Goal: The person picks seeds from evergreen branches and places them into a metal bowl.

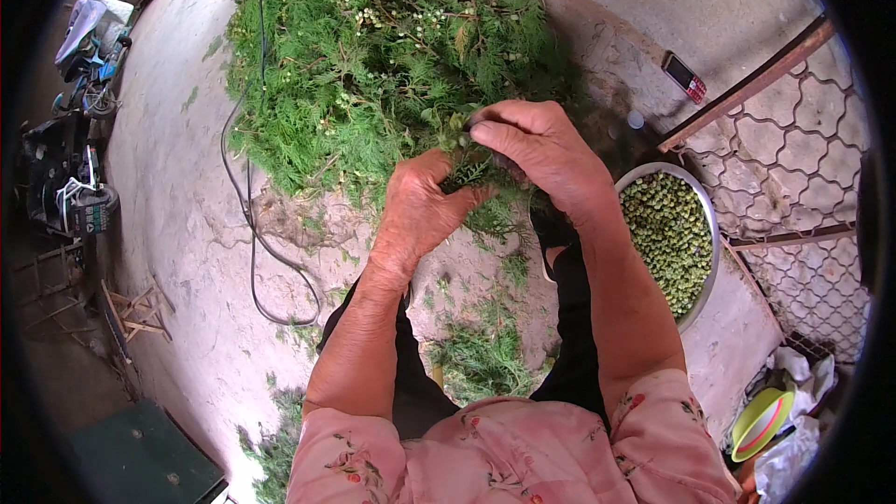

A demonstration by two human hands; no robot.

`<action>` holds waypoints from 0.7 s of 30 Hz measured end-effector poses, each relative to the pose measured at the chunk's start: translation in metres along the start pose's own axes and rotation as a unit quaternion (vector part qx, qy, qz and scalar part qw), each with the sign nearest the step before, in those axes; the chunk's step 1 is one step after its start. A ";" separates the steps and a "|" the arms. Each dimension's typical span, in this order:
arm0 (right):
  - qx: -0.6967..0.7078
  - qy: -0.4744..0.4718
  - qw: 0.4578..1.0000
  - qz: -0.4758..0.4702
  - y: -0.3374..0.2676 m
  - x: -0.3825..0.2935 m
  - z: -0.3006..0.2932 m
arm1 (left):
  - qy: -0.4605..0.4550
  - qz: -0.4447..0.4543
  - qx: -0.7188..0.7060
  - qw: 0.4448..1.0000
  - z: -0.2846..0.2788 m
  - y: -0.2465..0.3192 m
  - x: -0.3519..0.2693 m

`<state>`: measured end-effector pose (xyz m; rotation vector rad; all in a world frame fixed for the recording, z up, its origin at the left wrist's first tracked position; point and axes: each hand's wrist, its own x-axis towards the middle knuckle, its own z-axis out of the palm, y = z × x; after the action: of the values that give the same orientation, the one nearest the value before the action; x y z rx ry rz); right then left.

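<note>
My left hand (pixel 427 206) holds a green conifer sprig (pixel 476 168), its thumb and fingers around the stems. At the sprig's upper part, my right hand (pixel 535 147) has its thumb and forefinger pinched together on a small green cone or bit of foliage. Just beyond both hands lies a large heap of cut conifer branches (pixel 336 77) with small pale green cones on them. To the right, beside my right forearm, a round metal basin (pixel 712 224) holds many small green cones (pixel 665 238).
A black cable (pixel 252 224) loops on the floor left of the heap. A mobile phone (pixel 684 77) and a metal-framed mesh (pixel 791 133) lie at the right. Loose sprigs (pixel 490 357) lie between my legs. A wooden stool (pixel 140 308) stands at the left.
</note>
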<state>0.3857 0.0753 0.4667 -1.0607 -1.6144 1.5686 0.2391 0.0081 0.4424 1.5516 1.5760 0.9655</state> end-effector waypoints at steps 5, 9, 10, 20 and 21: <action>-0.031 -0.058 0.997 -0.042 0.008 0.005 -0.001 | -0.030 -0.026 -0.112 0.993 0.002 0.000 0.001; 0.018 -0.007 1.000 0.009 0.007 0.002 -0.002 | -0.030 -0.094 -0.146 0.984 -0.006 0.011 0.002; 0.026 -0.009 0.999 0.036 0.005 0.002 -0.003 | -0.003 -0.084 -0.205 0.975 -0.006 0.008 0.003; -0.018 -0.029 0.999 0.006 0.005 0.001 0.002 | 0.058 -0.056 -0.204 0.976 -0.003 -0.004 0.004; -0.031 -0.026 0.999 0.011 0.006 0.002 0.002 | 0.061 -0.062 -0.219 0.972 -0.002 -0.005 0.004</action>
<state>0.3833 0.0759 0.4601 -1.0818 -1.7017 1.5807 0.2348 0.0122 0.4384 1.0940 1.4022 1.2571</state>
